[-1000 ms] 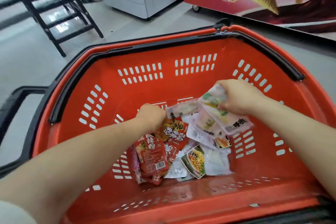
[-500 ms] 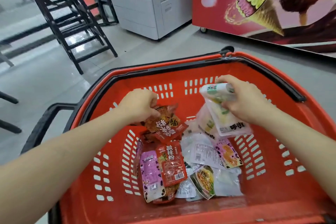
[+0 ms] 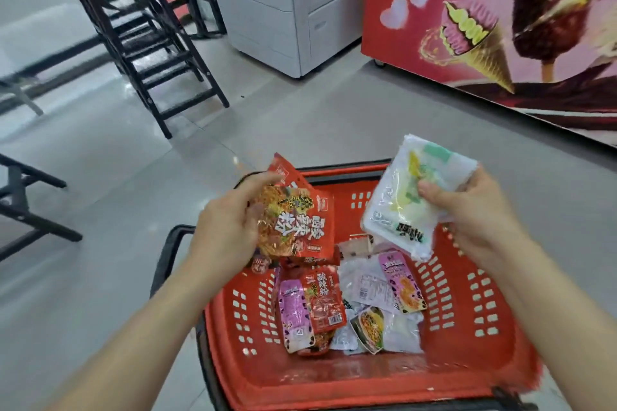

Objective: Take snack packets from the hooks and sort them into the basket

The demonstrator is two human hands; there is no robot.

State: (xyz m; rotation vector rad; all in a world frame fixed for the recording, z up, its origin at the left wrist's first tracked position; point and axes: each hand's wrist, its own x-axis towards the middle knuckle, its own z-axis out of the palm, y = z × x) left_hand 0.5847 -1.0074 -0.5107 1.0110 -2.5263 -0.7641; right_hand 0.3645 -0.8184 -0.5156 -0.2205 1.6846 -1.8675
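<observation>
A red plastic basket (image 3: 467, 337) stands on the floor below me. Several snack packets (image 3: 350, 304) lie loose on its bottom: red, purple and white ones. My left hand (image 3: 227, 233) grips a bunch of red noodle packets (image 3: 297, 223) above the basket's far left side. My right hand (image 3: 474, 213) holds a stack of white packets (image 3: 407, 197) with green and yellow print above the basket's far right side. No hooks are in sight.
A black basket handle (image 3: 170, 253) sticks out to the left. Black stools and ladder-like frames (image 3: 150, 43) stand at the back left. A grey cabinet (image 3: 283, 3) and a red ice-cream freezer (image 3: 500, 27) stand behind the basket on the grey tiled floor.
Both hands have risen out of the basket, each lifting its bunch of packets. The view has tilted upward, so the basket now sits lower in the frame.
</observation>
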